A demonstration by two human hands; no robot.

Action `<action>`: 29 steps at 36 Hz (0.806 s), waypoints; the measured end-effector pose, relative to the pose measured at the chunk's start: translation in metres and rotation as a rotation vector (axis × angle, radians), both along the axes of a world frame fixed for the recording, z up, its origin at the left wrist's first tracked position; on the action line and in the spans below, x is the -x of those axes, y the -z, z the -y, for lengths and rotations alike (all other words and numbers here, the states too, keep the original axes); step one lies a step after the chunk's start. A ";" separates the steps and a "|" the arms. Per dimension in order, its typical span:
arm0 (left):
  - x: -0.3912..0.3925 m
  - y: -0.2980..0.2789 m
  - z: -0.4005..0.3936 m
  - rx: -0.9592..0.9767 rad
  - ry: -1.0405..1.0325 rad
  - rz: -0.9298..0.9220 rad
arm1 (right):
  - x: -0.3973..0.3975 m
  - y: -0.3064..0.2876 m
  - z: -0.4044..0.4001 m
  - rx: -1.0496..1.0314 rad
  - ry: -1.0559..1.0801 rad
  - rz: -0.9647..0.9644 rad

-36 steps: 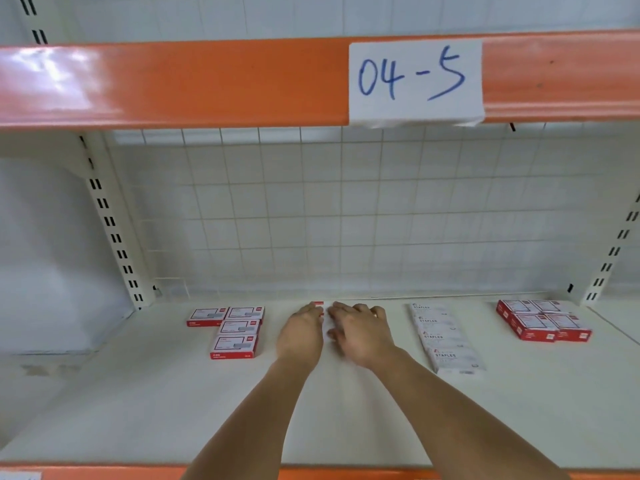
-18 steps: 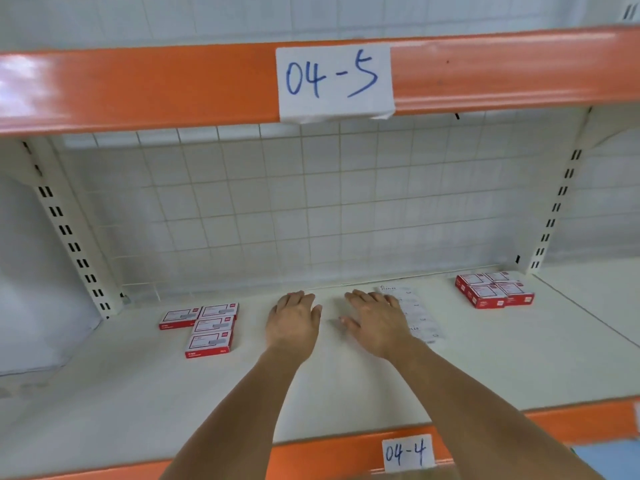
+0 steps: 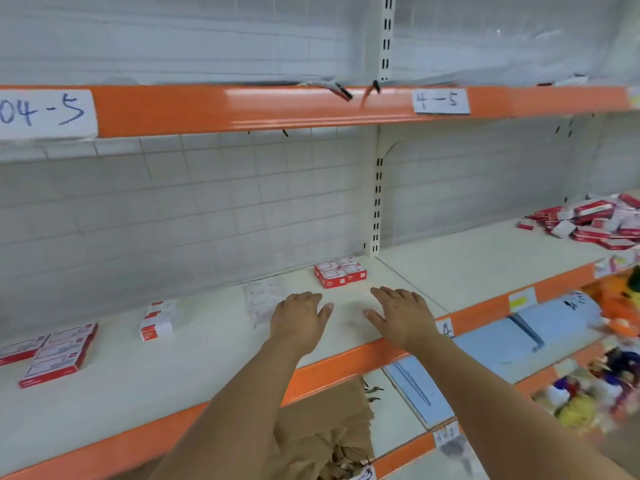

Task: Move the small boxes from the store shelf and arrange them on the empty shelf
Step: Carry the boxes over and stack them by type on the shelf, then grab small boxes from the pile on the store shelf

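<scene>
Both hands, left (image 3: 298, 315) and right (image 3: 401, 315), are hovering empty and spread over the shelf (image 3: 214, 362), likely needing a reach right to the pile (image 3: 588, 223) for more boxes.

left group (image 3: 55, 355): red-white small boxes, flat, tight block, 9 o'clock on shelf (image 3: 194, 372)
second row (image 3: 157, 320): short column of boxes, white faces, 10 o'clock
white row (image 3: 259, 301): blurred, flat, centre, running front to back
red block (image 3: 340, 271): squared-up boxes, 1 o'clock by upright
store pile (image 3: 594, 223): loose, tilted jumble, 3 o'clock on neighbouring shelf
</scene>
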State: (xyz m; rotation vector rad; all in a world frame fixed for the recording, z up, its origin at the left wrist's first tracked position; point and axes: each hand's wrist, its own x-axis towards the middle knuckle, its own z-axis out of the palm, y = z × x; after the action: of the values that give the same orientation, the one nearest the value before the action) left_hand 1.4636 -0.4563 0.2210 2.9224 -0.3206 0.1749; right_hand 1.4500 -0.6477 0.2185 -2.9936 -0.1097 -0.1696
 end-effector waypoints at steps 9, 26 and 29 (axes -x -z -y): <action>0.025 0.007 0.159 -0.028 0.251 0.002 | 0.061 0.003 0.158 0.017 0.175 -0.042; 0.030 0.027 0.384 -0.134 0.567 -0.008 | 0.117 0.021 0.350 -0.004 0.442 -0.202; 0.014 0.031 0.414 -0.114 0.608 0.010 | 0.109 0.021 0.377 0.001 0.469 -0.201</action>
State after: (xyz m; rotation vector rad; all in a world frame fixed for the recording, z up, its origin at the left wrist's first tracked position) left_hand 1.4497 -0.8705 0.1904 2.7726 -1.2218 0.0780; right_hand 1.3412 -1.0246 0.1980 -2.9612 0.6137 0.0846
